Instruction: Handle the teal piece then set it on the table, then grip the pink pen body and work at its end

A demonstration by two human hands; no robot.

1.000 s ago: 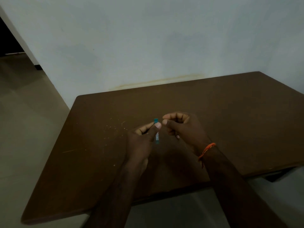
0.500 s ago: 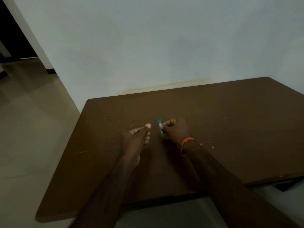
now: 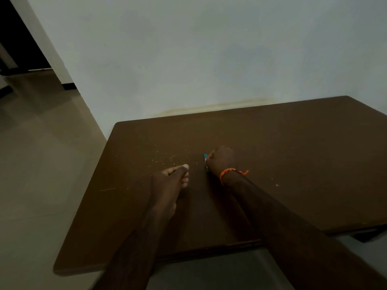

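While both forearms reach out over the brown table, the scene from left to right reads:

Floor: pale tiles (image 3: pixel 37 164) fill the left side, running back to a dark doorway (image 3: pixel 18 38) at the upper left.
Left hand: the left hand (image 3: pixel 171 181) rests on the table, fingers loosely curled with the thumb laid along them; it holds nothing that shows.
Specks: light crumbs (image 3: pixel 159 158) lie scattered on the wood just beyond the left hand.
Small thing: a slim teal object (image 3: pixel 206 162) stands nearly upright at the left edge of the right fist, between the two hands; only its top and bottom ends show, and what it is cannot be told.
Right hand: the right hand (image 3: pixel 221 162) is curled into a fist and grips the teal object, low over the table or on it; which cannot be told.
Wrist: an orange thread band (image 3: pixel 230 172) circles the right wrist, its loose end pointing right.
Containers: whether the teal object holds anything cannot be told.
Table: the table (image 3: pixel 293 164) has rounded corners and stands against the wall.
Wall: a pale wall (image 3: pixel 209 49) rises behind, with a yellowish stain (image 3: pixel 219 105) just above the table's far edge.
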